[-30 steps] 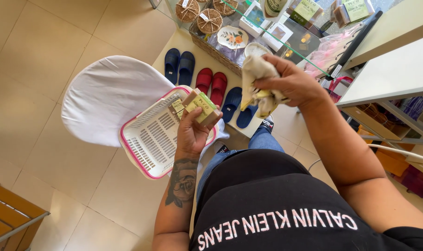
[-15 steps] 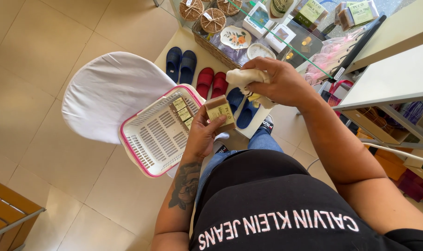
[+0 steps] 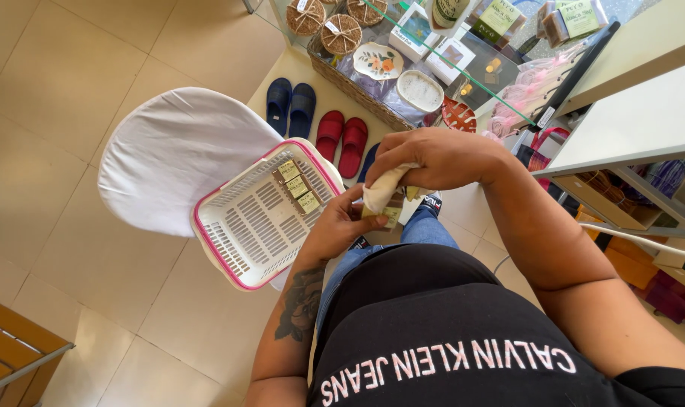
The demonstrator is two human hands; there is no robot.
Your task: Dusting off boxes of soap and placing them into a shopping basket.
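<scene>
Clutched in right hand (image 3: pixel 440 158): cream cloth (image 3: pixel 382 193), pressed onto small labelled bar (image 3: pixel 387 216) pinched in left hand (image 3: pixel 338 230). Bar sits above lap, just beside white plastic basket with pink rim (image 3: pixel 241 226). Basket rests on white round chair seat (image 3: pixel 169 151), three similar green-labelled bars (image 3: pixel 297 186) inside near far wall. Judged risk: bar mostly hidden under cloth, pinch looks shallow; a hard rub could squeeze it out onto tiled floor (image 3: pixel 71 90). Basket overhangs seat edge; elbow nudge could tip it.
</scene>
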